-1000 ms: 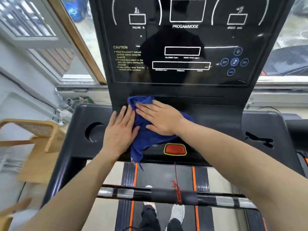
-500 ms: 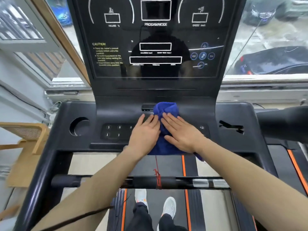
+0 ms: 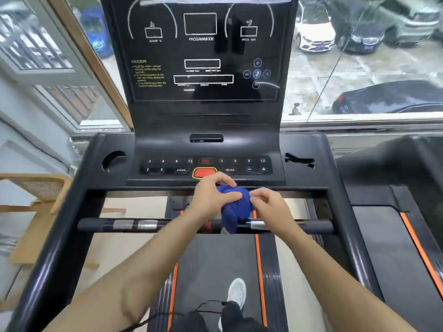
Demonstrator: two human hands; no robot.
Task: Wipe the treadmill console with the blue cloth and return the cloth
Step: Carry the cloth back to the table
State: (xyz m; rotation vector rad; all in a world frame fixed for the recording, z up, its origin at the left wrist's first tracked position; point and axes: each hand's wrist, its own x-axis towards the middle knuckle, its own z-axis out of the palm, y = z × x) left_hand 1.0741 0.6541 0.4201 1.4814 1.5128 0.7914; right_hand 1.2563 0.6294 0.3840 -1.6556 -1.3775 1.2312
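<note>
While both hands (image 3: 212, 196) pinch it, soft blue cloth (image 3: 236, 207) bunches, hanging lumpy.

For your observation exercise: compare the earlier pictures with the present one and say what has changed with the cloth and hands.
The blue cloth has come off the console's button panel toward the person. Before, flat palms pressed it down; now the left hand and right hand hold it bunched above the handlebar. The red stop button is uncovered. The treadmill itself is unchanged.
</note>
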